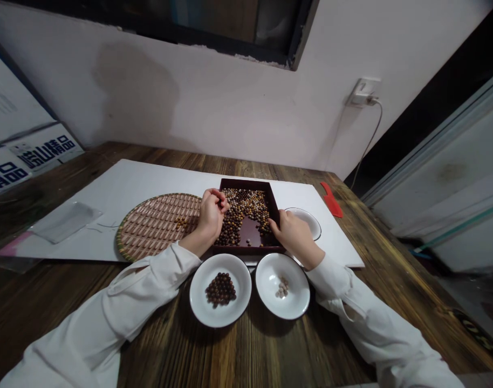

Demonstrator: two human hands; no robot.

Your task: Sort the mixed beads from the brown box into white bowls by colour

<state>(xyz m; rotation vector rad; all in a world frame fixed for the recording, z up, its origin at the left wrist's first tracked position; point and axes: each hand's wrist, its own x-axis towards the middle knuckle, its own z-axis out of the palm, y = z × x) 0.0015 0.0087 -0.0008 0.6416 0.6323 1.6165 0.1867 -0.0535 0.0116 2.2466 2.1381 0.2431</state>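
Note:
A dark square tray (pixel 273 205) on the white sheet holds many mixed brown and pale beads (pixel 243 209). My left hand (pixel 211 214) hovers at the tray's left edge with its fingers curled into a loose fist; what they hold is hidden. My right hand (pixel 292 234) rests at the tray's right front corner, fingers reaching in among the beads and pinched together. In front of the tray stand two white bowls: the left bowl (pixel 220 307) holds dark brown beads, the right bowl (pixel 298 285) holds a few pale ones.
A round woven tray (pixel 157 223) with a few beads lies left of the dark tray. A third white dish (pixel 311 220) sits behind my right hand. A red comb-like tool (pixel 331 200), a clear plastic bag (pixel 64 220) and a wall socket with cable (pixel 364 91) are around.

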